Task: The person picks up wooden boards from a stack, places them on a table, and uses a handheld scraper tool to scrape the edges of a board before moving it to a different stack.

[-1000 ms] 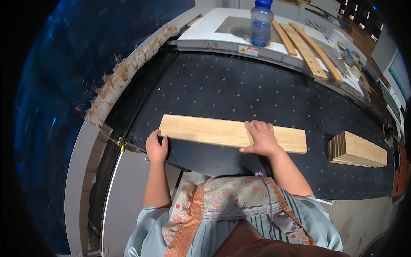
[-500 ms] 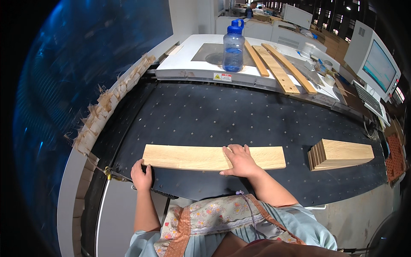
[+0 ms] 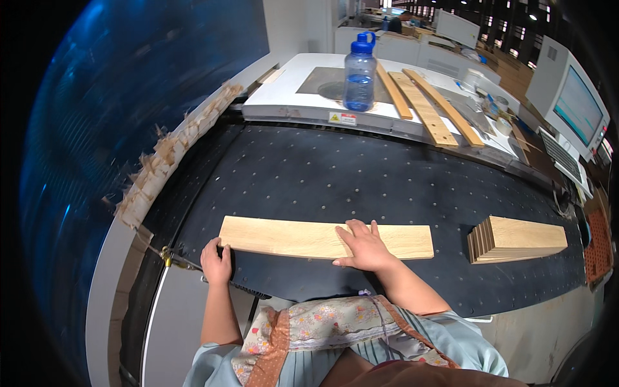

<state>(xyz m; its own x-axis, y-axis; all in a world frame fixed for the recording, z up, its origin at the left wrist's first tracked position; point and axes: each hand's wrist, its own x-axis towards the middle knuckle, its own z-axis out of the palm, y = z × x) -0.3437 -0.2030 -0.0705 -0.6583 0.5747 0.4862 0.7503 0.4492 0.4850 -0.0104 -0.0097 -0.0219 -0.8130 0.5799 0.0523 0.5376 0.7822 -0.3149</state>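
A long pale wooden board (image 3: pixel 290 237) lies crosswise on the black table in front of me. My right hand (image 3: pixel 367 248) rests on it right of the middle, fingers spread over its top and the thumb by its near edge. At the board's left end is my left hand (image 3: pixel 216 259), its fingertips touching the near corner and its thumb held apart from the bent fingers. To the right stands a neat stack of similar wooden boards (image 3: pixel 525 237), apart from both hands.
The black table (image 3: pixel 309 174) is dotted with small studs. Beyond it, a white machine top (image 3: pixel 290 97) carries a blue water bottle (image 3: pixel 359 80) and several wooden strips (image 3: pixel 422 106). A monitor (image 3: pixel 577 106) and keyboard (image 3: pixel 560 155) stand at right. A blue panel (image 3: pixel 148 71) rises at left.
The whole view has shifted slightly, so everything sits a little further right and lower. Both hands keep their places on the board.
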